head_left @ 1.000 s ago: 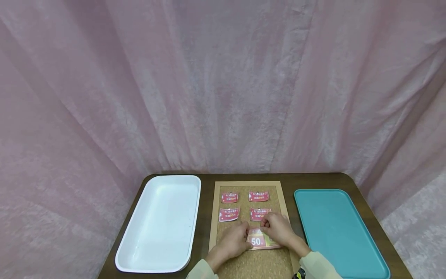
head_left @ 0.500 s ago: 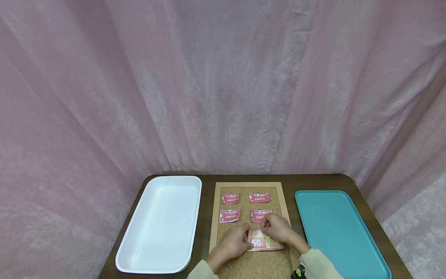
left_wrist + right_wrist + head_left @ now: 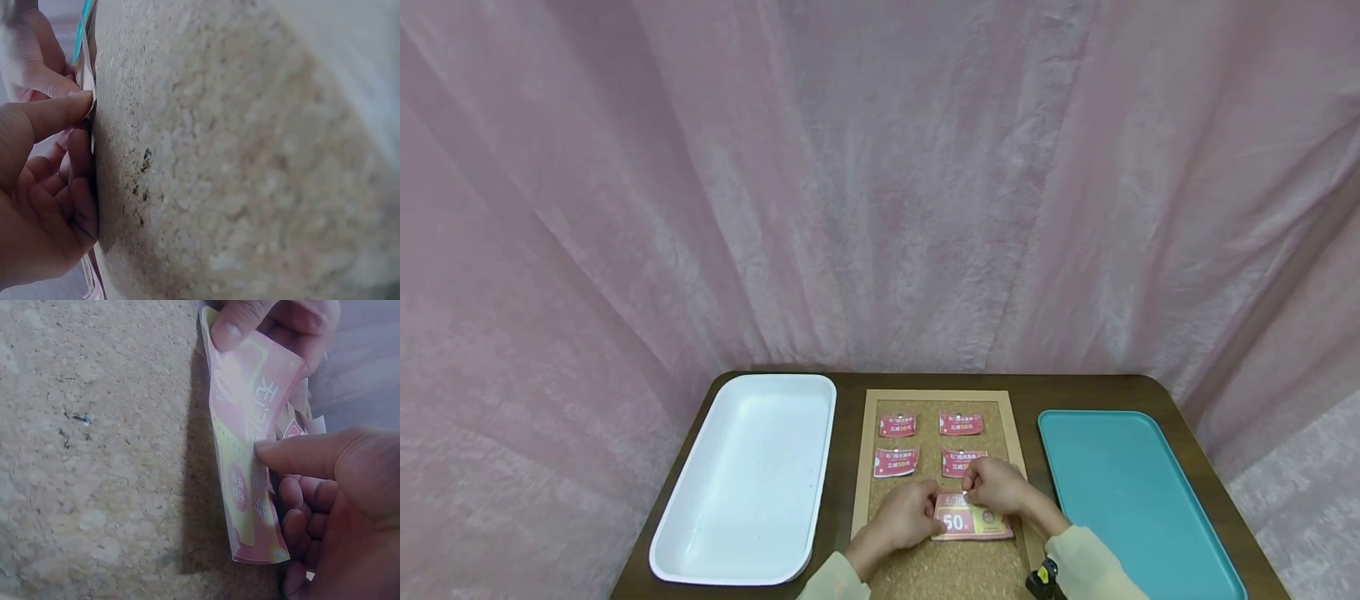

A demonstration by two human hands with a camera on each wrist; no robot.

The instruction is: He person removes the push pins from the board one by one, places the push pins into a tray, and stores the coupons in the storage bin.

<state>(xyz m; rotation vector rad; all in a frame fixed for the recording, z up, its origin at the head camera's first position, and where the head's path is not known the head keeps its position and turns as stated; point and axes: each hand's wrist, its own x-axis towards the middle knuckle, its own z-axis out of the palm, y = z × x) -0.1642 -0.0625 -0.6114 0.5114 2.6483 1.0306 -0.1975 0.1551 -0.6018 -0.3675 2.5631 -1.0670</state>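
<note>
A pink and yellow paper coupon printed with a large 50 is held over the lower part of the cork board. Its left end is pinched by my left hand, with the thumb on the printed face in the right wrist view. My right hand pinches the top edge near the middle. There the right thumb lies on the coupon's face, fingers curled at the edge. Whether a pin is under the thumb is hidden. In the left wrist view the left fingers pinch the thin paper edge.
Two rows of smaller red coupons are fixed to the upper board. A white tray stands left of the board and a teal tray right, on a dark wooden table. A pink curtain hangs behind.
Both hands keep their hold on the coupon, with only slight shifts of the right fingers. The whole head view has drifted a little.
</note>
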